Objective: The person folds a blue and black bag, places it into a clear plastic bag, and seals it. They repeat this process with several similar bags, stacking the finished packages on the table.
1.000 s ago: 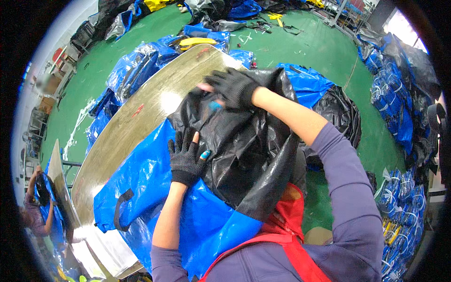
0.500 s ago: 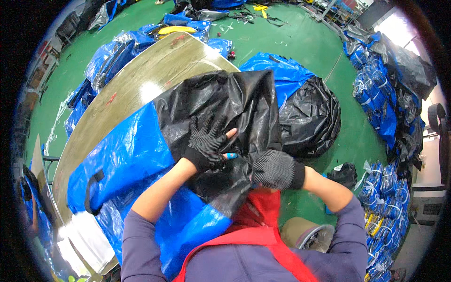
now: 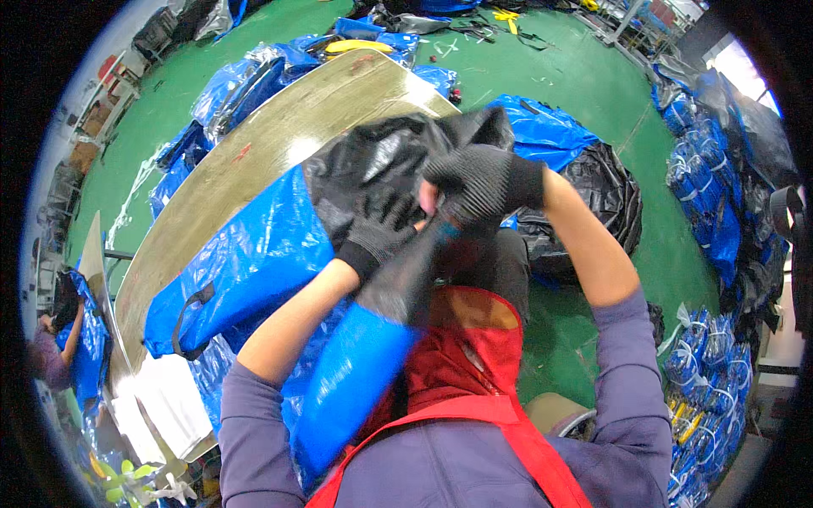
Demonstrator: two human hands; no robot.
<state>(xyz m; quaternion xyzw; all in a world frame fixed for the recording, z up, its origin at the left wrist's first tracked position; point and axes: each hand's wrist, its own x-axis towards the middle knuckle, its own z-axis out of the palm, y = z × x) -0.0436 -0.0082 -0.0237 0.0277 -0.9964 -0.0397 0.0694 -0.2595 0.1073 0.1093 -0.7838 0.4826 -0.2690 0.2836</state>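
The bag (image 3: 254, 241), blue with a black end, lies across the table (image 3: 212, 182), its near side folded up and reaching down toward the person's red apron (image 3: 470, 343). The left hand (image 3: 379, 233) rests palm-down on the black part — fingers a little apart, the thumb side partly hidden near the right hand. The right hand (image 3: 484, 188), slightly blurred, has its fingers curled and clamped on a black fold. A strap (image 3: 198, 296) loops from the blue end. Beyond the right hand — on the green floor (image 3: 584, 347) — sits another bag (image 3: 603, 199).
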